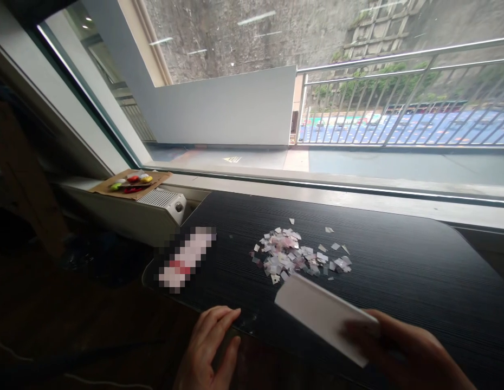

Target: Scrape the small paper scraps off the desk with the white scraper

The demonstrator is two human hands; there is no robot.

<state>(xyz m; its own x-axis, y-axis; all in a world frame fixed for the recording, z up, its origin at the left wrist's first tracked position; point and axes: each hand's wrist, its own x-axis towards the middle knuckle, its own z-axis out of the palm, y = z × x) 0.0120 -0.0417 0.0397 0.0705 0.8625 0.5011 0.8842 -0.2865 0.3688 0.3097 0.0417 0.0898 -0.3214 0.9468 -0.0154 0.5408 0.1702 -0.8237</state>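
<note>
My right hand (pixel 410 346) is closed on the near end of a white sheet-like piece (pixel 312 306), perhaps stiff paper or card, with one long edge bent up. Its far end reaches to the near side of a loose pile of small cut scraps (pixel 282 252), whitish, clear and pinkish. Whether the white piece touches the table is hard to tell. My left hand (pixel 213 346) is at the table's near edge, fingers stretched out and thumb apart, holding nothing. Both hands are partly cut off by the bottom of the view.
The scraps lie on a dark wood-grain table (pixel 398 260). A blurred-out pinkish strip (pixel 191 257) lies at its left end. Behind stand a window sill (pixel 357 192) and glass. At the left, brown cardboard (pixel 103 187) carrying colourful items rests by a white radiator (pixel 166 203).
</note>
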